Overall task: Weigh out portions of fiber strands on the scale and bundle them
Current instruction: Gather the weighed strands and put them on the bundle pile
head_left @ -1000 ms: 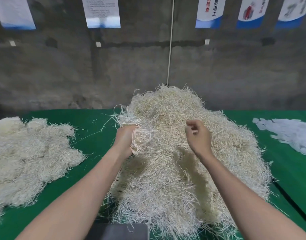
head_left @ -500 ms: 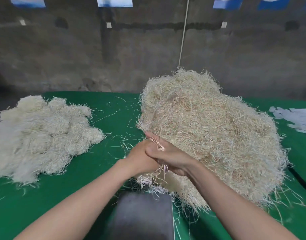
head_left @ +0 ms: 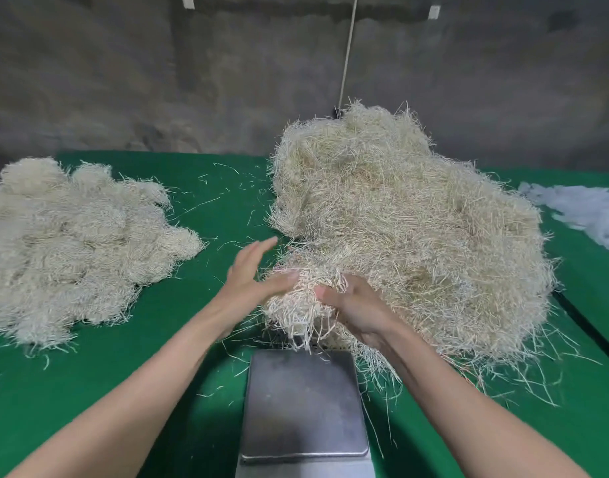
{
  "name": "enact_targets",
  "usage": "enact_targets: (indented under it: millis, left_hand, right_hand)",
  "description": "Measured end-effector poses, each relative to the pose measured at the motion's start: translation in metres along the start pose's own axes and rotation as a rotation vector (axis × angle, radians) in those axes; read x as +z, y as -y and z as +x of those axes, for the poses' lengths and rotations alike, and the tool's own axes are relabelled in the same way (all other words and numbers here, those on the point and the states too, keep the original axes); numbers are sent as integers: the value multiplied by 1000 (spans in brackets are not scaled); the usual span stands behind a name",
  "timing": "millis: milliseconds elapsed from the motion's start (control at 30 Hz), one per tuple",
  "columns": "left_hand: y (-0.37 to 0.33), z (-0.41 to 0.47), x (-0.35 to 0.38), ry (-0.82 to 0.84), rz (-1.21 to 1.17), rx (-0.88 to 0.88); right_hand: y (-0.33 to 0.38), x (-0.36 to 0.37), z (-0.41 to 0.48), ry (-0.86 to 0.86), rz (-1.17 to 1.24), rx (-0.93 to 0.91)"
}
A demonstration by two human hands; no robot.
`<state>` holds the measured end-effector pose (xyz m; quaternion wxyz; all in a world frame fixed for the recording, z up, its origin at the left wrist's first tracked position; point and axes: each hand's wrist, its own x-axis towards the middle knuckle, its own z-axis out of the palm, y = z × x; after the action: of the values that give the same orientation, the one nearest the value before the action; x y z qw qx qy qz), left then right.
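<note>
**Head view (the only view supplied)**

I observed the left hand (head_left: 253, 281) opened out. Its fingers were straight and pointed away, and its thumb lay against the near-left side of the portion (head_left: 301, 301). The right hand (head_left: 353, 307) had its fingers curled into the portion's right side and appeared to carry most of it. Its fingertips were buried in strands and could not be inspected.

The portion hung at the near edge of the pile (head_left: 417, 229), above the far edge of the scale (head_left: 305, 408). Loose ends dangled toward the pan, but I could not tell whether they touched it. No portion lay on the pan, and I could read no display.

**Progress**

- **Done:** A heap (head_left: 72, 243) of paler, tufted clumps lay on the table (head_left: 192, 384) to the left, well apart from the pile. I judged these to be finished bundles, though no ties could be made out.
- **In hand:** The present portion was gathered but not yet weighed or bundled.
- **Left:** The pile was large, so I judged most of the work outstanding.

**Other items**

- Stray strands were scattered across the table between the heap and the pile.
- White scraps (head_left: 586, 208) lay at the far right.
- A cord (head_left: 348, 53) ran down the wall (head_left: 123, 81) behind the pile.
</note>
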<state>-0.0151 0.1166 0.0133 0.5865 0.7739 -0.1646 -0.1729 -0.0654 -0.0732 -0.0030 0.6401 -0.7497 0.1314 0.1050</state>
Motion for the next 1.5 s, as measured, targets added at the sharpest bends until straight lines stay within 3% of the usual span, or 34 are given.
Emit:
enact_targets:
  millis: [100,167,367,533,633,767,967,1133,1500]
  left_hand:
    - [21,-19,10,182,-287,-179]
    - [38,-27,20,94,-312,-206]
    - [87,-44,45,-70,141,-132]
    - [96,-48,52,30,389,-115]
    - [100,-51,50,58,323,-150]
    - [108,-56,51,-74,185,-153]
    - [111,-64,53,-127,193,-198]
    - [106,-72,57,-141,166,-167]
    - [97,-79,44,-360,-8,-124]
  right_hand:
    - [-20,11,-6,14,163,19]
    - [-35,15,-11,-4,104,25]
    - [-69,6,-34,-32,-168,-151]
    - [-96,8,-38,-117,-327,-118]
    - [-106,9,-40,-116,-409,-101]
    - [-113,15,-43,-114,-485,-142]
    - [-117,17,-44,-76,-589,-117]
    - [-107,1,-48,-127,-529,-150]
    - [-91,-16,-62,-154,-444,-297]
